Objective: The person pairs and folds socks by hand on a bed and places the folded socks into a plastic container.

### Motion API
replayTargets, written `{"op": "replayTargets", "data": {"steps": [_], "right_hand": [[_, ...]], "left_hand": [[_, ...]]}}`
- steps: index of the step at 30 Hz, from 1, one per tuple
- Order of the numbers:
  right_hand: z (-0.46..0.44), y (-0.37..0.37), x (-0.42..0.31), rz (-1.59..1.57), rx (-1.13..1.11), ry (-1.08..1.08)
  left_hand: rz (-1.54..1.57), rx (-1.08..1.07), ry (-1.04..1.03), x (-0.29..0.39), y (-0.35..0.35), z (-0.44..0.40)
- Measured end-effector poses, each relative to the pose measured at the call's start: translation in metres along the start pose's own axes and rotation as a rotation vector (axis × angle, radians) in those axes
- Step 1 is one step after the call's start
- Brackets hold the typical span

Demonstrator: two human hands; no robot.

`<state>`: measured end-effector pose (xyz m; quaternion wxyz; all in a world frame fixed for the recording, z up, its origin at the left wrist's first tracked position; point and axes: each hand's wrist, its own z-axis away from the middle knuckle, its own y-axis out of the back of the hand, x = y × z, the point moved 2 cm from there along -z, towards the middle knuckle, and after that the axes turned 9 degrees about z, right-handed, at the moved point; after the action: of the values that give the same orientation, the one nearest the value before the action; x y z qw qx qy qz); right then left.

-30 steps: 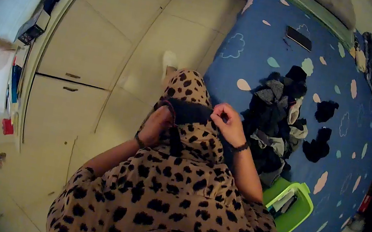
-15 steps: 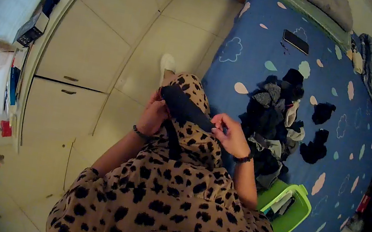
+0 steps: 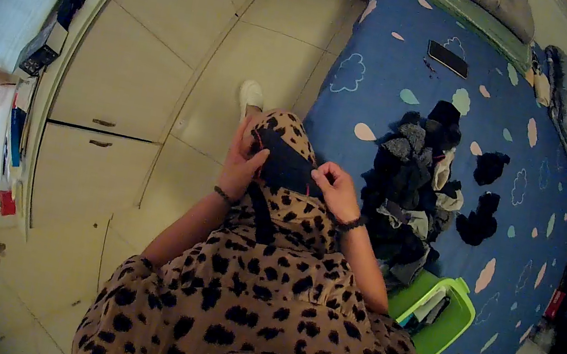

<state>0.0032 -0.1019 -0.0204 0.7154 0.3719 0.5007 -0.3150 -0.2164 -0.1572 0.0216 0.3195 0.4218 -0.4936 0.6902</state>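
dark cloth (image 3: 290, 167) over the lap (image 3: 296, 211), left end gripped by the left hand (image 3: 241, 162), right end pinched by the right hand (image 3: 337, 192); a slackened pinch could let it slide off the lap

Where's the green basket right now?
In the head view, the green basket is at the lower right, on the blue bed to the person's right, just below the near end of the dark clothes pile.
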Motion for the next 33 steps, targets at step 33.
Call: {"op": "replayTargets", "data": {"steps": [33], "right_hand": [[0.041,-0.003,-0.034,0.403,0.388,0.328]], "left_hand": [[-1.098,-0.946,-0.506,-0.002,-0.048,-0.016]]}}
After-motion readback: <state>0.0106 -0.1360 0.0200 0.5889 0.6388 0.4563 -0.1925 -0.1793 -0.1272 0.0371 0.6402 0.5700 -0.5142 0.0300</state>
